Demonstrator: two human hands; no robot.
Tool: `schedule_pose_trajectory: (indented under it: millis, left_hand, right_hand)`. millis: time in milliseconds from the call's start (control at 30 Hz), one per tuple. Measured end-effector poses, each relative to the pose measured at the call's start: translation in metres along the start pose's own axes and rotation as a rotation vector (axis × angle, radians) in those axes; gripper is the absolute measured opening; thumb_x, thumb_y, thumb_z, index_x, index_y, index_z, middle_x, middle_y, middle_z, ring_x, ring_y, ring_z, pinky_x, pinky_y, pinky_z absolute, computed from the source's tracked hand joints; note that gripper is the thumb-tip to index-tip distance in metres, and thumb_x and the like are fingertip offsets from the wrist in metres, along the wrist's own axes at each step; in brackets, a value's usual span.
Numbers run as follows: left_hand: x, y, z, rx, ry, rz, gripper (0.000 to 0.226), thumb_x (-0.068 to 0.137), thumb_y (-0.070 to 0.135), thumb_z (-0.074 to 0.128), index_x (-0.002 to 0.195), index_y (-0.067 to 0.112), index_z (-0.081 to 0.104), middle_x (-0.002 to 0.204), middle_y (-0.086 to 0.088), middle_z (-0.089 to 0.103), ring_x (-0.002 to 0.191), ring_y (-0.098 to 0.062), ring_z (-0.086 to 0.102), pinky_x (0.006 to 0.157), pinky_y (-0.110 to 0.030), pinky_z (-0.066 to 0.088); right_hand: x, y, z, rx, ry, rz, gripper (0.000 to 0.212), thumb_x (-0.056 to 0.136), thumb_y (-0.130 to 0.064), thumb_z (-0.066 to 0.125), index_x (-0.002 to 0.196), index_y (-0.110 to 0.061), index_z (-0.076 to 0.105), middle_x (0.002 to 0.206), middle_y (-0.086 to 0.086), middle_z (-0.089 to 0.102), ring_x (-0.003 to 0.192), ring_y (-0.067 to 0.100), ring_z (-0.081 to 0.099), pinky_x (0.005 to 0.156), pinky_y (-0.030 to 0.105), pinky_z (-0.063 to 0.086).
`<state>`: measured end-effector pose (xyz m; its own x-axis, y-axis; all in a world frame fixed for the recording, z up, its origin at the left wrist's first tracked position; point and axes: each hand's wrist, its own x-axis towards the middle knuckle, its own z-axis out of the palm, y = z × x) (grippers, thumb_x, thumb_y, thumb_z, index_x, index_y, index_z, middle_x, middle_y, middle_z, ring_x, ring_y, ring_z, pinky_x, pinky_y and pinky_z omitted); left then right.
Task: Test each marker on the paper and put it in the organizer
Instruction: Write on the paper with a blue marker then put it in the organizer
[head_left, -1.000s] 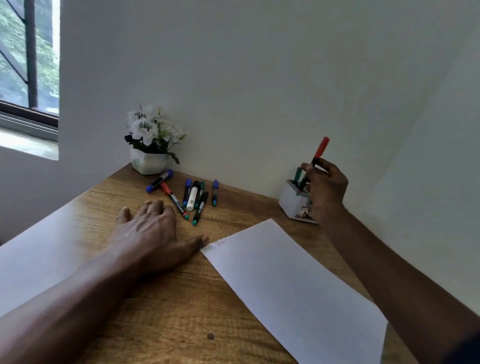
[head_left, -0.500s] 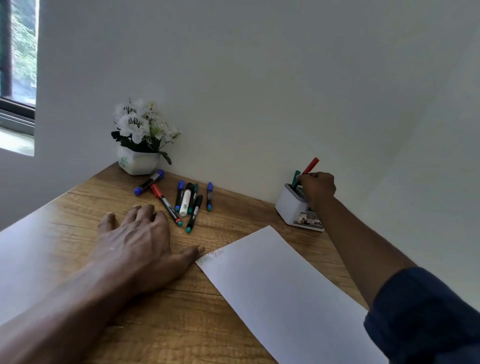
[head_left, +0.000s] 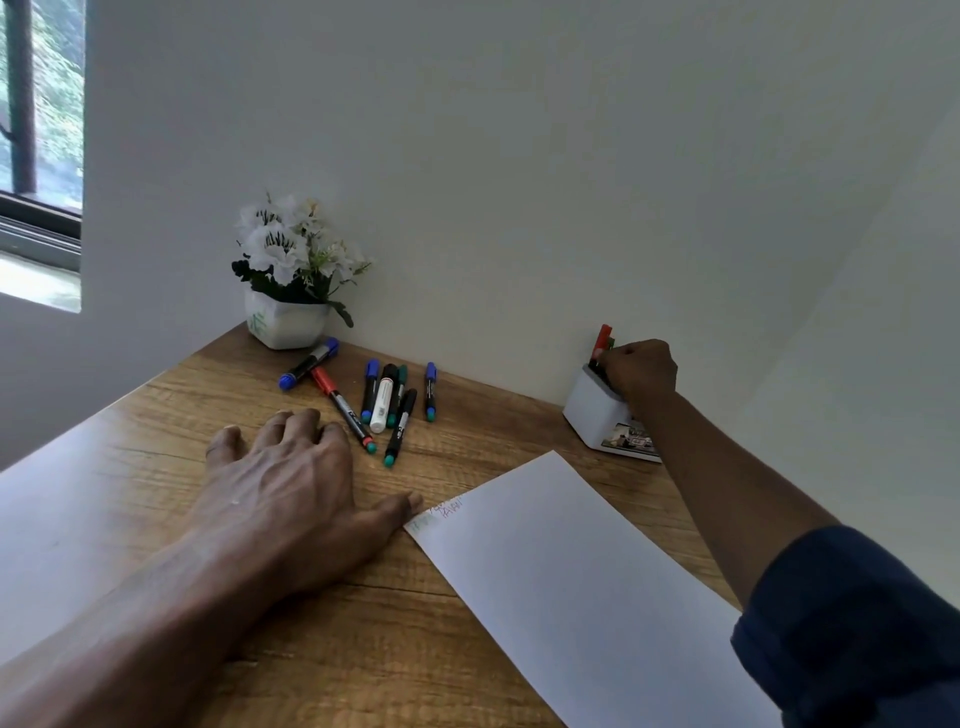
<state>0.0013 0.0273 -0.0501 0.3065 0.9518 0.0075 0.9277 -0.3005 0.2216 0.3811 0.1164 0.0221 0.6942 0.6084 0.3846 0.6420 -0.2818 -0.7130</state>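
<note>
here, the right hand (head_left: 641, 371), fingers curled round a red marker (head_left: 604, 338), seems to seat it in the far-right organizer (head_left: 592, 415); the left hand (head_left: 280, 483) lies flat, thumb steadying the paper (head_left: 571, 571), near loose markers (head_left: 387, 400).

Left hand (head_left: 280, 483) and forearm bare to the near edge of view, veins and tendons raised across the back. Right hand (head_left: 641, 371) and forearm bare as well, then a dark navy sleeve (head_left: 852, 623) of softly creased cloth ending partway up the arm.
</note>
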Motion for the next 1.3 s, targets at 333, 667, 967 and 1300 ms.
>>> schedule_pose_trajectory:
  millis: [333,667,967,1300]
  left_hand:
    - [0.000,0.001,-0.001,-0.010,0.000,0.003,0.110,0.078,0.093,0.031,0.160,0.021,0.020,0.170,-0.005,0.011,0.156,-0.024,0.011,0.125,-0.056,0.012]
    - [0.004,-0.003,0.005,-0.015,0.054,0.031,0.108,0.076,0.094,0.031,0.157,0.022,0.029,0.167,-0.005,0.022,0.153,-0.025,0.019,0.123,-0.057,0.016]
    - [0.006,-0.005,0.008,-0.030,0.079,0.035,0.109,0.077,0.093,0.032,0.157,0.020,0.030,0.167,-0.006,0.022,0.154,-0.026,0.017,0.123,-0.057,0.013]
    - [0.004,-0.005,0.007,-0.062,0.088,0.043,0.102,0.079,0.091,0.036,0.153,0.022,0.035,0.165,-0.005,0.026,0.153,-0.025,0.020,0.122,-0.057,0.014]
  right_hand:
    - [-0.071,-0.038,0.025,0.076,-0.062,-0.461,0.015,0.093,-0.024,0.065,0.095,-0.020,0.079,0.089,-0.006,0.077,0.086,0.011,0.071,0.082,0.031,0.058]
    - [-0.107,-0.087,0.113,-0.184,-0.463,-0.331,0.028,0.084,-0.035,0.075,0.089,-0.008,0.073,0.086,0.007,0.074,0.083,0.023,0.071,0.069,0.034,0.056]
    - [-0.100,-0.099,0.129,-0.196,-0.443,-0.147,0.036,0.076,-0.029,0.083,0.086,-0.011,0.053,0.086,0.006,0.058,0.080,0.021,0.060,0.054,0.027,0.040]
    - [-0.132,-0.086,0.040,0.405,-0.476,-0.083,0.003,0.090,-0.004,0.071,0.091,-0.006,0.071,0.090,0.019,0.074,0.066,0.019,0.073,0.060,0.027,0.059]
